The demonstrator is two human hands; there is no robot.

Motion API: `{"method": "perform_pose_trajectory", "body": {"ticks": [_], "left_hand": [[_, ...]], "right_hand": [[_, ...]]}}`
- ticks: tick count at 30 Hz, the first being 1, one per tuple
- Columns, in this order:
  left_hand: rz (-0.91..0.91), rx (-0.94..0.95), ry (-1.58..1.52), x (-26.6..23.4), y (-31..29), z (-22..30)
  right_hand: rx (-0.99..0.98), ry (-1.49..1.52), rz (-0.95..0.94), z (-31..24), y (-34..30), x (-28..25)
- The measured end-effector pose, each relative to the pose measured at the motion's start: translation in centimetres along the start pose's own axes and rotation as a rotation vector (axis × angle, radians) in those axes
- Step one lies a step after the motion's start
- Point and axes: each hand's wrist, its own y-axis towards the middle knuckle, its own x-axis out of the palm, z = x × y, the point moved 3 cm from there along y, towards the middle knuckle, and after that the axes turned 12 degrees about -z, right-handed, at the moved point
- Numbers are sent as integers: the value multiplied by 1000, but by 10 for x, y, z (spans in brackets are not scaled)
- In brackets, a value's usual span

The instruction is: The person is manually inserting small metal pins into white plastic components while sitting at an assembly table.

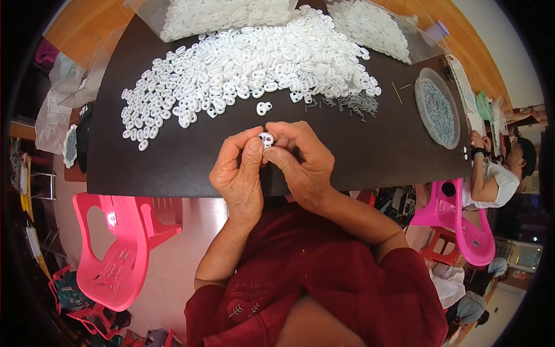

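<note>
Just above the near side of the dark table (191, 165), my left hand (240, 170) and my right hand (306, 168) meet at their fingertips. Pinched between both thumbs and forefingers is a small white plastic cord lock (266, 137) with two holes. Its lower part is hidden by my fingers. Beyond my hands lies a single white cord lock (263, 108) with a knob at one side. A big heap of white two-hole plastic pieces (248, 63) spreads past it. Small grey springs or pins (358, 104), too small to tell which, lie at the heap's right edge.
Clear bins of white parts (225, 20) and of paler translucent parts (370, 29) stand at the back. A round tub (420, 118) of grey bits sits at the right. Pink chairs (118, 248) flank the table. Another person (500, 179) sits at the far right.
</note>
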Motion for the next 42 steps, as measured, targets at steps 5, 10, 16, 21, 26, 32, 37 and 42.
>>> {"method": "perform_pose_trajectory", "body": {"ticks": [5,10,16,21,26,32,37,42], "left_hand": [[-104,-2,-51,-7,2,1],[-160,25,-2,-7,1,7],[-186,131,184,-8,3,10],[-166,118,222,-9,2,6],[-145,137,300,-8,3,9],[-104,100,258,-7,2,5],[-88,68,209,-5,0,3],[-85,63,143,-5,0,2]], "right_hand": [[11,76,20,3,-1,-2],[-63,-36,-50,-6,4,-8],[20,24,-44,-4,3,-10],[105,224,-51,0,3,-8],[107,200,-76,-3,5,-10],[115,186,-76,1,4,-8],[75,131,-110,0,1,-5],[35,84,-90,2,2,-4]]}}
